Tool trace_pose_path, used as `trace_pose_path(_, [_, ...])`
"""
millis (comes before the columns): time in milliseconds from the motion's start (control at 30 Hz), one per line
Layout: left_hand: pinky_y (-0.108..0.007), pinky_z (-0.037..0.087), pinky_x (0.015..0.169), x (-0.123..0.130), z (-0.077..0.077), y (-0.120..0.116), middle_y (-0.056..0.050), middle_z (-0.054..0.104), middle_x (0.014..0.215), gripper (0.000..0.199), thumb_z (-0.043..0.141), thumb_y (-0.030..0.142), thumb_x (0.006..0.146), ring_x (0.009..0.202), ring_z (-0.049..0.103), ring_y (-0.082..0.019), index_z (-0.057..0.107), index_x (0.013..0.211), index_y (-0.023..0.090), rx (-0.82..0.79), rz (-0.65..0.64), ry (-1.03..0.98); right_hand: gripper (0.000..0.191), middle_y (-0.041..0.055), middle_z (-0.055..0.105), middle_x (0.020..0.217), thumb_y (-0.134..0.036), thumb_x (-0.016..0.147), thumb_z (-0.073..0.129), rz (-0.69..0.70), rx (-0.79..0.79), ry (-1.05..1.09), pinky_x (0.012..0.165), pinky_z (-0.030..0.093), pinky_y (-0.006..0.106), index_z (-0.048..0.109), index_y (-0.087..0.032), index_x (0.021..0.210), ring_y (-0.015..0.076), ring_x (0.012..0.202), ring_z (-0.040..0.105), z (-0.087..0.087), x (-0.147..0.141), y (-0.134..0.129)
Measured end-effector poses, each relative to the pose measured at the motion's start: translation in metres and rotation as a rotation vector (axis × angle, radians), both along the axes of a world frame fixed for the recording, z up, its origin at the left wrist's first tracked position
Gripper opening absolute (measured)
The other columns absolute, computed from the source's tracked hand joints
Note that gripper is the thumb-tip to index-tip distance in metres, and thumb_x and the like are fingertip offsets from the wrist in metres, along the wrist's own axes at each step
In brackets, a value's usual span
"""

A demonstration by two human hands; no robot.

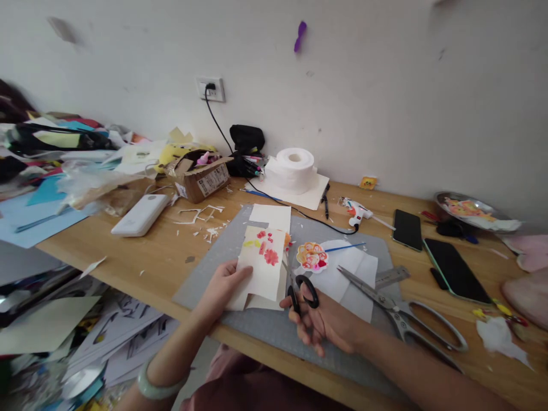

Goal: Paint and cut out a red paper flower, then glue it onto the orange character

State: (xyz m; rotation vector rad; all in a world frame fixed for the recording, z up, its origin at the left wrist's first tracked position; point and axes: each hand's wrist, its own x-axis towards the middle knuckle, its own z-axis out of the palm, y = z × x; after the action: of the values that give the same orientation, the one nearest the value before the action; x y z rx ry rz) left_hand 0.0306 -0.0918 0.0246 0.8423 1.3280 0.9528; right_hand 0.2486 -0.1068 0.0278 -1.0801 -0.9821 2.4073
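Near the middle of the front edge of the bench (141,260), over the grey mat (201,274), the painted paper (264,257) is held at its left edge by the left hand (222,288); the paper is pinched with the thumb on top and the fingers underneath. Its long axis is directed from the front edge toward the back edge, slightly tilted. The black-handled scissors (293,297) are carried by their loops in the right hand (319,319), whose lower fingers are loosely spread. The blades are aimed toward the back edge, roughly parallel to the paper's right edge and just beside it; contact cannot be confirmed. The paper lies left of and beyond the right fingers; the left hand is nearer, already gripping.
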Motion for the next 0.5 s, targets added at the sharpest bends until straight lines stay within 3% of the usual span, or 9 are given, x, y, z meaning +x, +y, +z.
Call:
trace_pose_path(133, [-0.022,0.037,0.038,0.000,-0.003,0.003,-0.001,0.063,0.050,0.027,0.070,0.041,0.062,0.040,0.053,-0.013,0.061,0.070,0.016,0.012,0.023,0.015,0.057,-0.0065,0.050,0.067,-0.072,0.077,0.061,-0.032,0.073,-0.031,0.025,0.033,0.014,0.054,-0.017,0.092,0.0050,0.038,0.048,-0.008,-0.004,-0.003])
trace_pose_path(500, [-0.021,0.036,0.037,-0.001,-0.004,0.002,-0.001,0.064,0.051,0.028,0.073,0.041,0.061,0.042,0.054,-0.014,0.063,0.070,0.016,0.039,-0.018,0.044,0.048,-0.0086,0.048,0.063,-0.065,0.081,0.060,-0.052,0.105,-0.026,0.025,0.032,0.014,0.048,-0.019,0.083,0.0031,0.034,0.043,-0.012,-0.008,-0.001])
